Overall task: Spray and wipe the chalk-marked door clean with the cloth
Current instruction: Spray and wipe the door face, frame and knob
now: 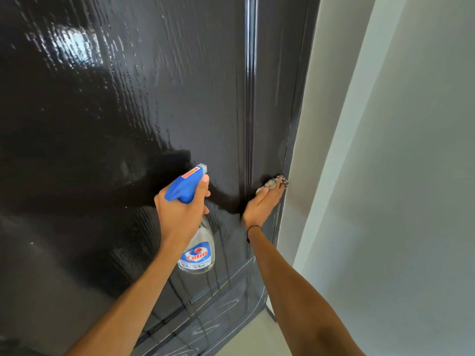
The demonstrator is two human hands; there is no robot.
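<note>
A dark glossy door (115,111) fills the left and middle of the head view, wet and shiny over most of its face. My left hand (182,209) grips a clear spray bottle (199,249) by its blue trigger head, nozzle pointing at the door. My right hand (264,201) presses a small grey patterned cloth (275,181) flat against the door near its right edge, fingers stretched out. White chalk lines and scribbles (218,317) remain on the lower part of the door.
A pale wall (411,176) runs along the right side, with the dark door frame (295,124) between it and the door. A strip of light floor (252,335) shows below.
</note>
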